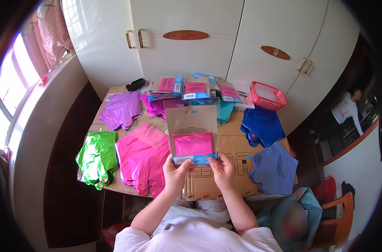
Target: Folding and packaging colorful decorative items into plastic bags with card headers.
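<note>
Both hands hold one clear plastic packet (194,122) upright over the near middle of the table. A folded pink foil sheet shows inside it, and a blue band with a barcode runs along its lower edge. My left hand (176,171) grips the lower left corner, thumb in front. At the lower right corner my right hand (223,169) pinches the packet the same way. Just left of the packet lies a stack of flat pink foil pieces (142,157), like uninflated balloons. The packet hides part of the table behind it.
Cardboard (231,147) covers the table. Around it lie green (97,155), purple (121,110), dark blue (262,126) and grey-blue (275,170) foil stacks. Filled packets (195,88) are piled at the back beside a red basket (268,95). A person (346,110) stands far right.
</note>
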The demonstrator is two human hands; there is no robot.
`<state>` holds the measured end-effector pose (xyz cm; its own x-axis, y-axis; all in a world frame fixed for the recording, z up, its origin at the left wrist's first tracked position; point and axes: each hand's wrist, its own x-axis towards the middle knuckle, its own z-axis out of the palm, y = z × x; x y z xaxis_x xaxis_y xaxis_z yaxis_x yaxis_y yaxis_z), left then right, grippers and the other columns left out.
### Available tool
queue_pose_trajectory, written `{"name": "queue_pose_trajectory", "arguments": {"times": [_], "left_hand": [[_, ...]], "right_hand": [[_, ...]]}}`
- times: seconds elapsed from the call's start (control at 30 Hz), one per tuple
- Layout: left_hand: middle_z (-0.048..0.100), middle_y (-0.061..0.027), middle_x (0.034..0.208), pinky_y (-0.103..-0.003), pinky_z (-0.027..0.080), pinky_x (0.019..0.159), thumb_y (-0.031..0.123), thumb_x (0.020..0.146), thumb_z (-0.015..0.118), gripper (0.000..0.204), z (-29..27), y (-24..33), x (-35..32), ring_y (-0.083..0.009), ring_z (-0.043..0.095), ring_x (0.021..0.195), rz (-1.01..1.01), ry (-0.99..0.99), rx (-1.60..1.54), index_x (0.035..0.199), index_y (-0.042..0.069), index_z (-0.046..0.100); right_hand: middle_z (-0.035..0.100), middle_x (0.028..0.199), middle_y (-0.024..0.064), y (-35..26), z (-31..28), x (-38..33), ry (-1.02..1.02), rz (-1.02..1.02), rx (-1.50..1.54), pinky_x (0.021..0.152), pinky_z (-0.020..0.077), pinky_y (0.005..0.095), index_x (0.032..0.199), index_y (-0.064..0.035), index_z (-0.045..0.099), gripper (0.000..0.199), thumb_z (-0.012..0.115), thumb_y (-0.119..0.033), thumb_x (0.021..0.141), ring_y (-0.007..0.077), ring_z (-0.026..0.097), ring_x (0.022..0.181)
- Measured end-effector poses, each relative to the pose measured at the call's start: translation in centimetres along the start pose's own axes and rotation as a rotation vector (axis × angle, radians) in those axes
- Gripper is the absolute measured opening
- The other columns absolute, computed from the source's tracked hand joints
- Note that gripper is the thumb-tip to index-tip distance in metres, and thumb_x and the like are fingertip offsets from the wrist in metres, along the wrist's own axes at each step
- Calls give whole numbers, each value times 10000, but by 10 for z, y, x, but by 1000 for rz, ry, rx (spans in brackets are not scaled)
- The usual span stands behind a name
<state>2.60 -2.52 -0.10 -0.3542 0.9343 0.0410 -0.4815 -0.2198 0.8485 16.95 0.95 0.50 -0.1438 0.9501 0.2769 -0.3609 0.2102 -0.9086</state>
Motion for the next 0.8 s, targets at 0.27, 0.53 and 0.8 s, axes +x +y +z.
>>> {"name": "queue_pose_trajectory", "arguments": {"times": [0.27, 0.53, 0.8], "left_hand": [[678, -78, 842, -260, 526, 555, 30, 826, 710, 242, 0, -3, 1, -166, 675, 657, 11, -5, -4, 1005, 44, 548], [681, -68, 809, -248, 511, 549, 41, 815, 733, 222, 0, -10, -3, -155, 668, 642, -47, 24, 49, 960, 44, 565], [684, -104, 884, -277, 506, 695, 27, 864, 673, 163, -7, -26, -12, -146, 642, 765, -147, -223, -441, 1008, -8, 605]], "right_hand": [[625, 768, -14, 11, -9, -1, -19, 0, -111, 619, 488, 198, 881, -39, 576, 141, 689, -122, 887, 34, 571, 666], [635, 829, 11, 19, -15, -11, 21, 55, -90, 615, 496, 211, 915, -49, 546, 162, 680, -136, 894, 62, 586, 670], [633, 837, 20, 22, -11, -23, 110, 23, 10, 628, 507, 210, 907, -50, 520, 161, 664, -122, 904, 61, 605, 702]]}}
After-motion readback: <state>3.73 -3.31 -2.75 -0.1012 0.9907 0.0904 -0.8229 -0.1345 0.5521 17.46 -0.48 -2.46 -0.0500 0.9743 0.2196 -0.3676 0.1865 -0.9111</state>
